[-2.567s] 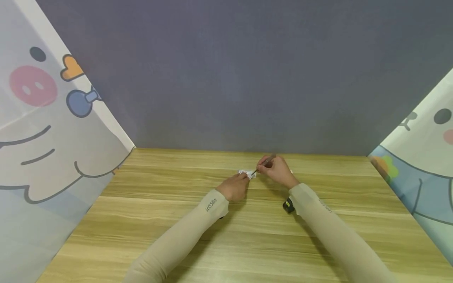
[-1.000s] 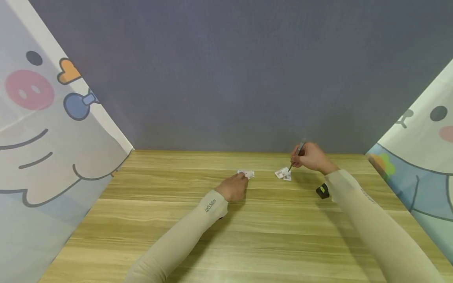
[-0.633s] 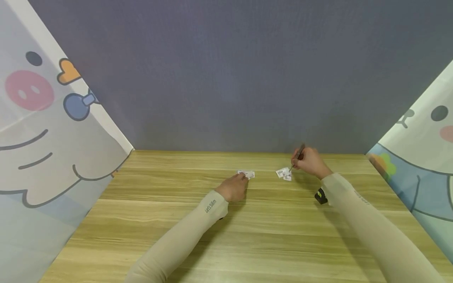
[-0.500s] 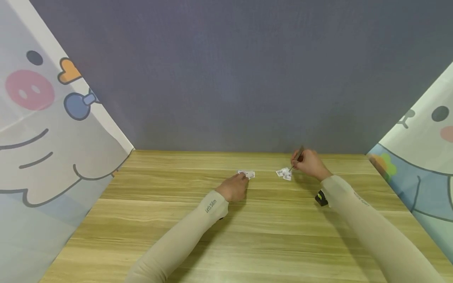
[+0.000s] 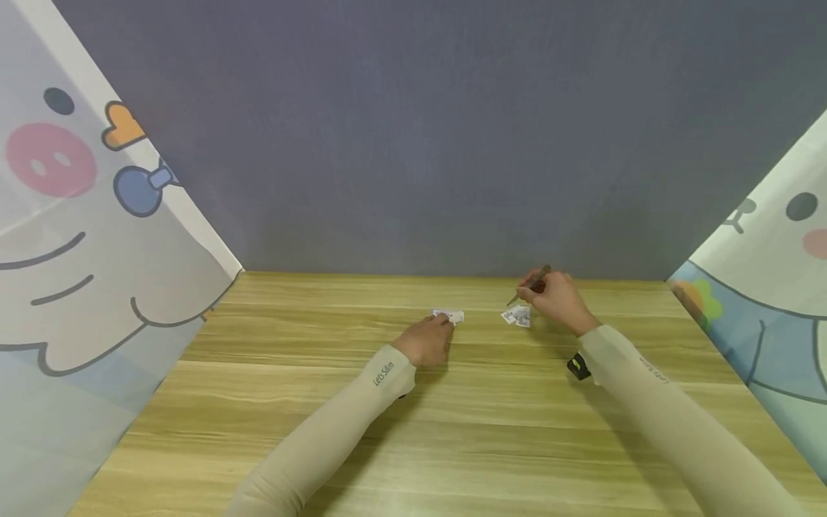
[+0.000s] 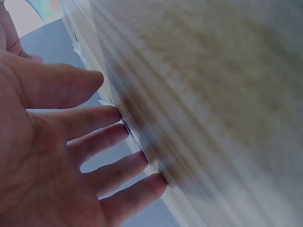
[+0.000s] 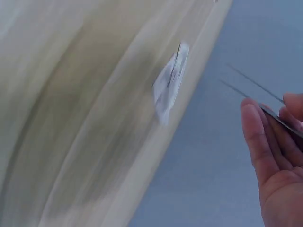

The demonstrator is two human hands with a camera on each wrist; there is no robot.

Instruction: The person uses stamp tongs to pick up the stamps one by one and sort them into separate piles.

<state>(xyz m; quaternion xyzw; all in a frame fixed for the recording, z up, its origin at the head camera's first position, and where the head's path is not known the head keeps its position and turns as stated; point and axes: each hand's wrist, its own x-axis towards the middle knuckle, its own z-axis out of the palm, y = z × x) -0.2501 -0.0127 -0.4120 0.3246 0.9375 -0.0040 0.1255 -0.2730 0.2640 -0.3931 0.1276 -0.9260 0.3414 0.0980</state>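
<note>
My left hand [image 5: 426, 340] rests its fingertips on a small white printed paper piece [image 5: 456, 316] at the back middle of the table. In the left wrist view the fingers [image 6: 125, 194] are nearly straight, tips on the table beside the paper's thin edge. To the right, my right hand [image 5: 561, 301] holds metal tweezers [image 5: 536, 278] pinched between thumb and fingers. The tweezer tips stand apart with nothing between them in the right wrist view. Just below them lie overlapping white printed paper pieces [image 5: 517, 316], also visible as a small pile [image 7: 169, 87]; how many cannot be told.
The wood-grain table [image 5: 413, 445] ends at a dark grey back panel [image 5: 413, 143]. Side panels with a cartoon pig [image 5: 54, 161] and another cartoon animal [image 5: 782, 237] flank it. A black wrist device [image 5: 578, 366] hangs under the right sleeve.
Earlier, the tweezers moved from the left paper to the right-hand pile. Over the last half second their tips have lifted off the pile and shifted slightly left. My left hand has stayed put.
</note>
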